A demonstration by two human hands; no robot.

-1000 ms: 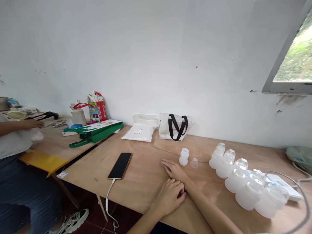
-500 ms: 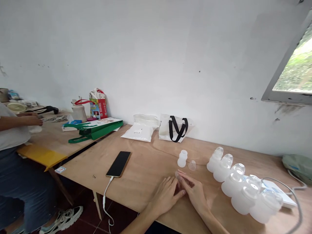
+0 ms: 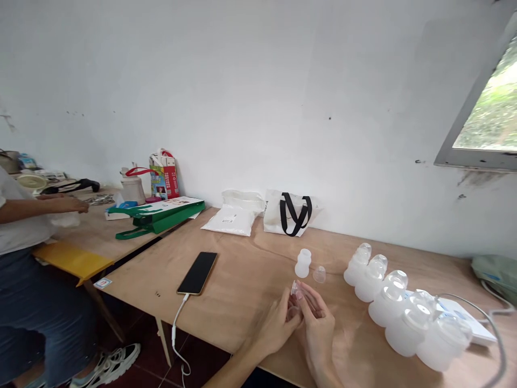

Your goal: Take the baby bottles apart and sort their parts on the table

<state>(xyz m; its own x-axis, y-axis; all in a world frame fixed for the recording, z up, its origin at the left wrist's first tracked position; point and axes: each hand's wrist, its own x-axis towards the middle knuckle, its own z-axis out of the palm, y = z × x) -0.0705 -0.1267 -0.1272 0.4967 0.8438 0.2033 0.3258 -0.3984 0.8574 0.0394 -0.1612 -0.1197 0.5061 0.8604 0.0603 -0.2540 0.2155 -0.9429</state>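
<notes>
My left hand [image 3: 278, 323] is closed around a clear ring-like piece [image 3: 293, 311], partly hidden by its fingers. Between the fingertips of my right hand [image 3: 317, 318] is a small clear teat [image 3: 294, 288], close above the ring. Both hands meet just over the front of the wooden table. Beyond them stands a frosted baby bottle [image 3: 302, 265] with no cap on it. A clear dome cap [image 3: 319, 275] sits on the table to its right. Several capped baby bottles [image 3: 398, 299] stand in a slanting row right of my hands.
A phone [image 3: 197, 274] on a white cable lies to the left. White packages [image 3: 228, 220] and a white bag with black handles [image 3: 274, 215] rest by the wall. A white device [image 3: 460, 318] is behind the bottles. At the left table another person [image 3: 24, 226] stands.
My hands have drawn closer together and turned upward, and the clear pieces between them now show more plainly. The other person's hand has shifted right.
</notes>
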